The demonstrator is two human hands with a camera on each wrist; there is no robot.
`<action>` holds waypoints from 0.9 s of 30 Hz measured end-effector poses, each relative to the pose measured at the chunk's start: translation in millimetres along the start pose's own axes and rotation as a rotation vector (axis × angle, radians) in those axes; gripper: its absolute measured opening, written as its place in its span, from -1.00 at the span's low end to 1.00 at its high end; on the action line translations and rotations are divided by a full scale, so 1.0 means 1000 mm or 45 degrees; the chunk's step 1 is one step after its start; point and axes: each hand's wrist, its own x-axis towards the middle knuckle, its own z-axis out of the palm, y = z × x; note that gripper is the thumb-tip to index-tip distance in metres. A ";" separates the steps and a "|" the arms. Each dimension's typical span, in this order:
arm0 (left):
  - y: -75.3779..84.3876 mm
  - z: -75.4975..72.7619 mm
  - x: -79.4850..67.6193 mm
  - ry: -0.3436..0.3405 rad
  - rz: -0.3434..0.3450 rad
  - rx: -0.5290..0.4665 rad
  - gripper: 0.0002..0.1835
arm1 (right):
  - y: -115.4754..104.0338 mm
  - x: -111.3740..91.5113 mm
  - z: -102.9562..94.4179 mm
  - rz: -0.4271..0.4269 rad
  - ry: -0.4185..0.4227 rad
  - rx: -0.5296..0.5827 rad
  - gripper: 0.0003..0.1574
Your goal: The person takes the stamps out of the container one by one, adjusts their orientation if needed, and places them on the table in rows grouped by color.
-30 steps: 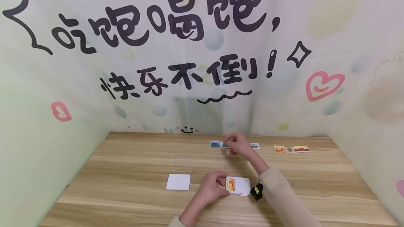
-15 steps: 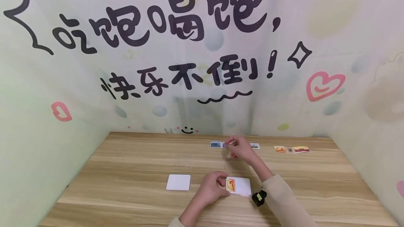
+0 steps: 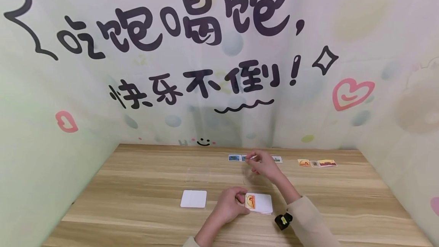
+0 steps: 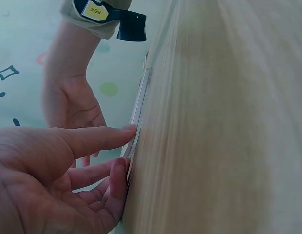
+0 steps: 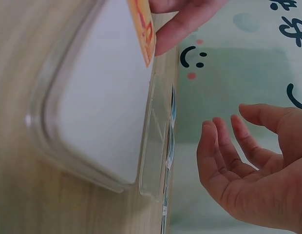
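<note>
In the head view my left hand (image 3: 228, 205) grips the left side of a clear plastic case (image 5: 48, 141) with its thumb and fingers. Inside lies a white card (image 3: 263, 203), and an orange stamp (image 3: 250, 201) covers its left end. Farther back, my right hand (image 3: 265, 164) hovers in front of a row of stamps; its fingers (image 5: 234, 161) are loosely bent, with nothing between them in the right wrist view. A blue stamp (image 3: 234, 157) and a pale stamp (image 3: 277, 159) show at the row's ends, while the hand hides part of the middle.
A second white card (image 3: 193, 198) lies to the left, behind it a clear plastic lid (image 3: 197, 175). Another clear lid (image 5: 153, 146) sits behind the gripped case. At the back right are an orange stamp (image 3: 304, 162), a grey stamp (image 3: 314, 163) and a red-yellow stamp (image 3: 328, 162).
My right hand and sleeve have drifted slightly right and toward me, uncovering a little more of the stamp row's left part. The left hand keeps its place on the case.
</note>
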 end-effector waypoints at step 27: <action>-0.001 0.001 0.000 -0.011 -0.004 -0.006 -0.47 | 0.003 -0.029 -0.005 0.018 -0.007 0.037 -0.69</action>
